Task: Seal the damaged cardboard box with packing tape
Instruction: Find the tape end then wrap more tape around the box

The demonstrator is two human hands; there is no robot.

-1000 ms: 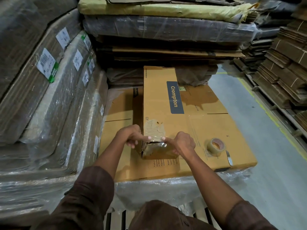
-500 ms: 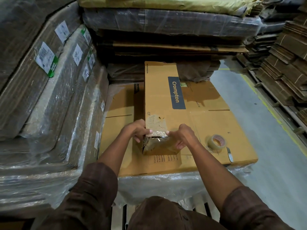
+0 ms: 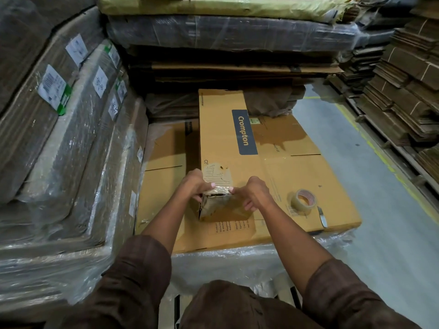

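Standing at the near end of a long cardboard box (image 3: pixel 228 138), the person has both hands on its torn corner. The box lies lengthwise away from them, printed with a dark blue Crompton label (image 3: pixel 244 131), and rests on a flattened carton (image 3: pixel 308 186) that tops a plastic-wrapped stack (image 3: pixel 225 260) serving as the work surface. The damaged patch (image 3: pixel 217 173), where the outer paper is peeled off and the ribbing shows, sits right between and just beyond the two hands.

The left hand (image 3: pixel 196 186) is curled over the box's near left corner, thumb pressed onto the top edge, fingers wrapped down the side. The right hand (image 3: pixel 256 193) mirrors it from the other side, thumb tip on the same top edge, fingers folded against the crumpled end face. The two thumbs nearly meet over the tear, so both hands are closed on the box end, pinching it from either side. The end panel (image 3: pixel 218 205) below them looks creased and shiny; whether tape already covers it I cannot tell.

The packing tape roll (image 3: pixel 302 201) lies flat on the carton to the right of the right hand, near but untouched. Just beyond it lies a small blade-like tool (image 3: pixel 322 216). Wrapped bundles of flat cardboard (image 3: pixel 71 138) rise to the left and behind.
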